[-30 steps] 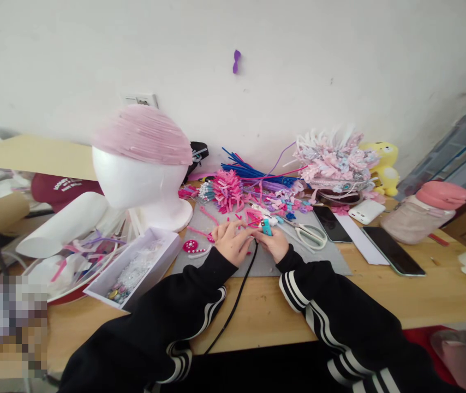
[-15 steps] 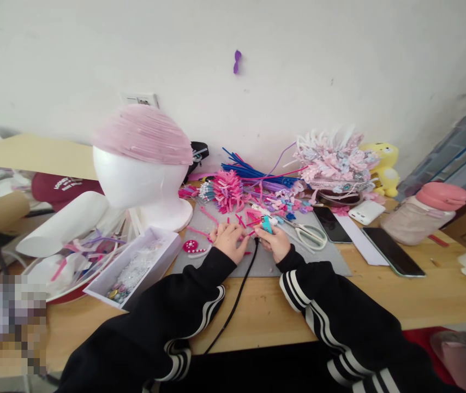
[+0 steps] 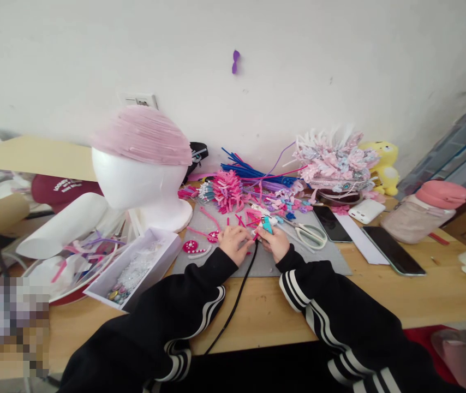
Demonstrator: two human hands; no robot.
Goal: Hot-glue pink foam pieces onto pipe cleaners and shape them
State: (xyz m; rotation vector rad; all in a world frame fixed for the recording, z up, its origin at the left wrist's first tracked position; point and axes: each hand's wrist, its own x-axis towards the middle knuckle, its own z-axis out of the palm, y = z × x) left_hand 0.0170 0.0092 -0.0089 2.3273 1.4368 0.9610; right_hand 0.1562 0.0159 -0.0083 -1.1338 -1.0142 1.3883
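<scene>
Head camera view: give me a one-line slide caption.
Bare left hand close to bare right hand, which holds a small turquoise object over a flat grey mat.

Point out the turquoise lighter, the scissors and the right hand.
Turquoise lighter (image 3: 267, 224): head view, on its body.
Scissors (image 3: 303, 227): head view, on the handles.
Right hand (image 3: 276, 245): head view, on its back.

Bench (image 3: 257, 327): smooth wood. Lighter (image 3: 266, 224): plastic. Sleeves (image 3: 347, 305): matt cloth. Mannequin (image 3: 135, 180): smooth, faint sheen. Phones (image 3: 394, 251): glossy, smooth.
</scene>
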